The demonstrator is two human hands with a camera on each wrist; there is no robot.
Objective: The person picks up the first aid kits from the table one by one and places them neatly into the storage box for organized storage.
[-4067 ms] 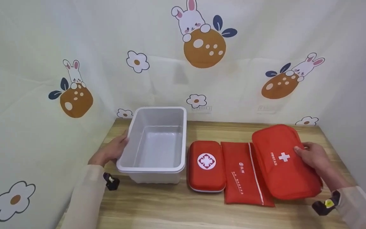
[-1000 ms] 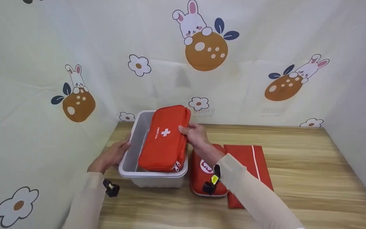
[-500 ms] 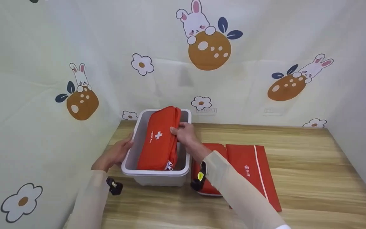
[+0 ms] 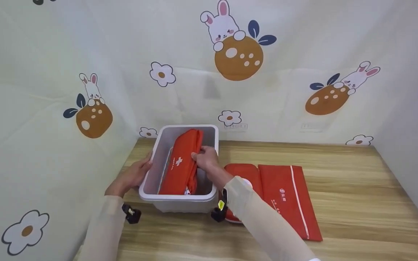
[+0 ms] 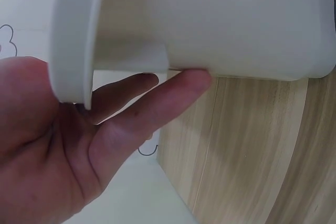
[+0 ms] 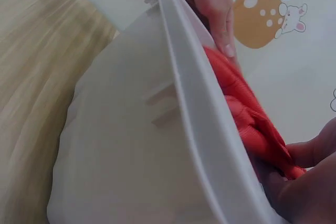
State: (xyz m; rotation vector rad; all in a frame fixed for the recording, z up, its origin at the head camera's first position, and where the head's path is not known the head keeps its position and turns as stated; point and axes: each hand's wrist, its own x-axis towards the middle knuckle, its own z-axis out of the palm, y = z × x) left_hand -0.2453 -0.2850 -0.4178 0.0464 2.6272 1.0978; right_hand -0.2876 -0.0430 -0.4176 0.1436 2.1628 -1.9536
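Note:
A red soft first-aid bag [image 4: 180, 166] with a white cross stands tilted inside the light grey plastic tub [image 4: 178, 198], its lower part below the rim. My right hand [image 4: 208, 162] pinches the bag's right edge, thumb on the front and fingers behind. The right wrist view shows the bag's red fabric [image 6: 244, 111] bunched beyond the tub's rim, between thumb and fingers. My left hand [image 4: 132, 176] holds the tub's left side. In the left wrist view, the left hand's fingers [image 5: 152, 100] reach under the rim along the outer wall, the thumb on the rim's other side.
Right of the tub lies a red hard case [image 4: 241, 170], partly covered by my right forearm. Beside it is a flat red pouch [image 4: 287, 192] with a white stripe. All stand on a wooden table [image 4: 357, 203], with patterned cloth walls [image 4: 180, 98] behind and at the sides.
The right hand has carried the first-aid bag from the table's right side leftward over the tub, then lowered it inside. The left hand has kept its hold on the tub.

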